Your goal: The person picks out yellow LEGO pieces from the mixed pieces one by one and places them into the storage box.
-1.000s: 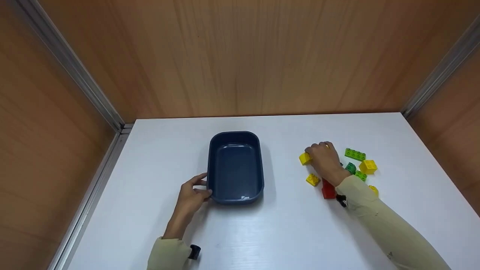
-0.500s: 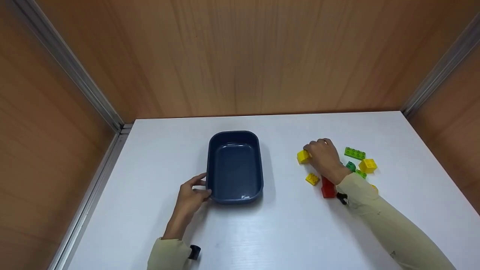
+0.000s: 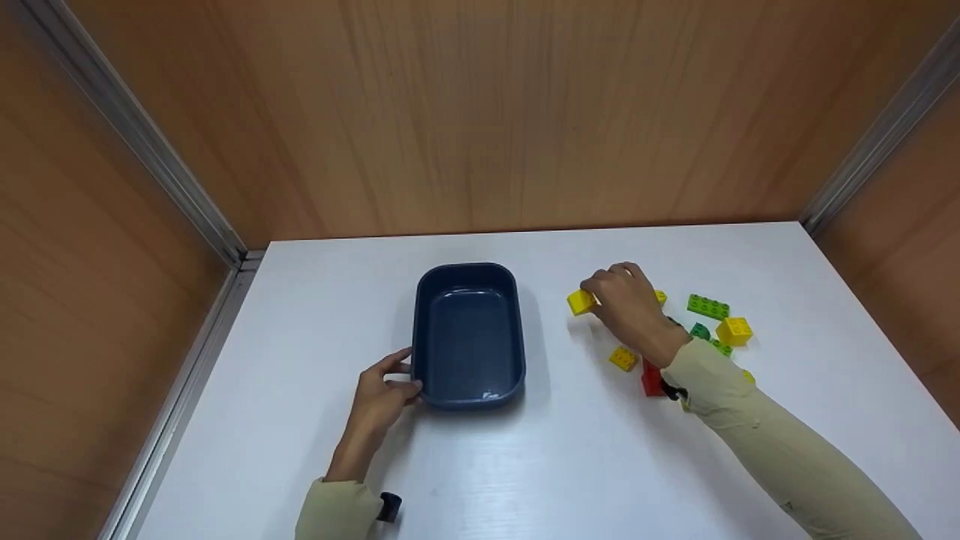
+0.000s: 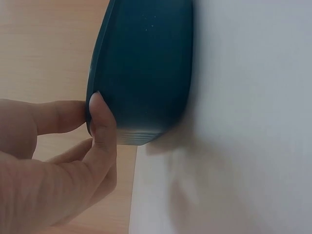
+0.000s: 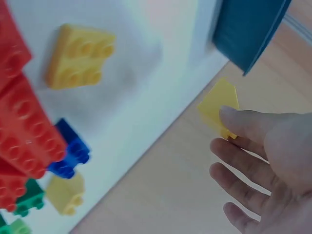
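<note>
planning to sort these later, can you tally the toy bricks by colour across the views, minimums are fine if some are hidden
Yellow studded plastic bricks: at least 5
Light green studded plastic bricks: at least 2
Red studded plastic bricks: at least 2
Dark green plastic brick: at least 1
Blue studded plastic brick: at least 1
Total: at least 11

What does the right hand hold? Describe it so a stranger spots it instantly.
On the white table, find the dark blue dish. To its right, the right hand pinches the yellow brick on the side facing the dish. It is the only brick held.
</note>
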Motion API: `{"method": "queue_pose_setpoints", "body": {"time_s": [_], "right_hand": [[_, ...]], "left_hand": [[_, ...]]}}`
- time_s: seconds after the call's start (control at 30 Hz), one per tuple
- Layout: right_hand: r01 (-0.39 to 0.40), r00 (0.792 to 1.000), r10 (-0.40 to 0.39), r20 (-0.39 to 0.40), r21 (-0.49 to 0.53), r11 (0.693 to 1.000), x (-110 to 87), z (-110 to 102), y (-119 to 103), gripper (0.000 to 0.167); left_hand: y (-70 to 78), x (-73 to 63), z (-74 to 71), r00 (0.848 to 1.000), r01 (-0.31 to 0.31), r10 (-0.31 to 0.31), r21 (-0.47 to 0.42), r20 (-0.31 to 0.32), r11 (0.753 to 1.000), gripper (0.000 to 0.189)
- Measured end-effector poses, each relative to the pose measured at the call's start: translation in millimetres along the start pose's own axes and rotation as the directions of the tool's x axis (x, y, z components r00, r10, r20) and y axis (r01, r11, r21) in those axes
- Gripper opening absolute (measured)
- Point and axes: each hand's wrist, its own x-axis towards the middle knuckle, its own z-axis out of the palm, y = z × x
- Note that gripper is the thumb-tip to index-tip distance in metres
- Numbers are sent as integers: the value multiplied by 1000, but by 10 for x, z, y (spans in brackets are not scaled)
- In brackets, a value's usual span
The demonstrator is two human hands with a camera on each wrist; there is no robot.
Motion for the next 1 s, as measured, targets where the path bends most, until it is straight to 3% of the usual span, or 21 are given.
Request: {"method": "queue_pose_setpoints", "body": {"time_s": [1.0], "right_hand": [[166, 983, -171, -66, -76, 983, 143, -147, -618, 31]], "left_hand": [[-3, 14, 16, 1000, 15, -14, 27, -14, 1000, 60]]}}
